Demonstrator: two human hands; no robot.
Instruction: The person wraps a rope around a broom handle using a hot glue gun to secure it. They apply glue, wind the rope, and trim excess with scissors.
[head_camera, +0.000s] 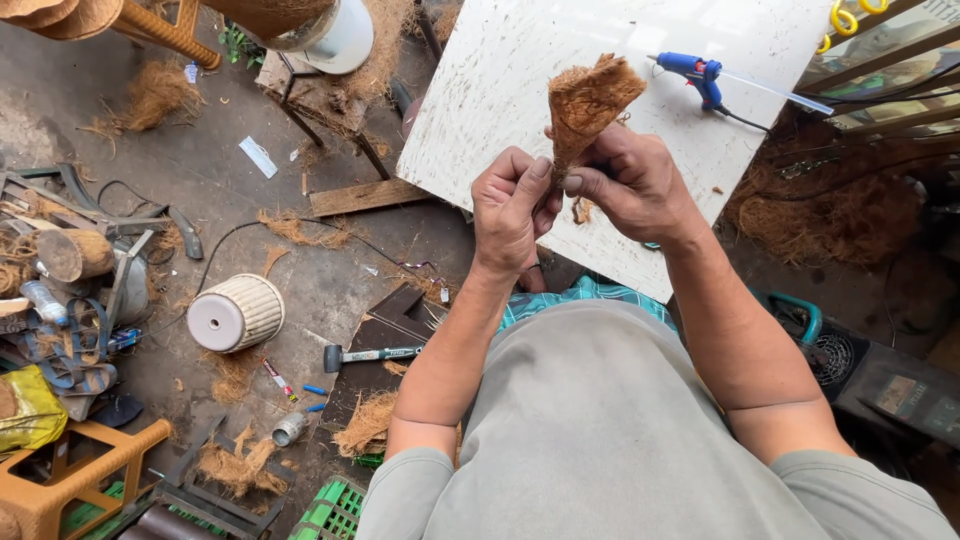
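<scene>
Two hands up over the near corner of the desk (500, 90), one brown fibre cone (588, 100) between them. Left hand (512, 212) and right hand (630, 183) both pinched shut on the cone's narrow lower end, thumbs nearly touching; grip tight, fingers curled in. Wide end of cone tilted up and to the right, held in the air above the white board of the desk, not resting on it.

On the desk: one blue glue gun (700, 75), lying near the far right edge, cord trailing off right. Well apart from the hands. Board surface speckled, mostly bare between cone and gun. Near edge of desk runs diagonally just below the hands.

On the floor, left side: one ribbed cream pot (238, 313) on its side, one hammer (372, 354) lying flat near the left forearm, one small metal can (288, 429), one orange stool (60, 475) at lower left corner, one green crate (332, 515) at bottom edge. Loose fibre tufts scattered, several, no exact count. One large fibre heap (830, 215) to the right under the slatted frame.

Open grey floor between pot and desk edge; clutter thick along the left margin. Lap close under the hands, little room below.
</scene>
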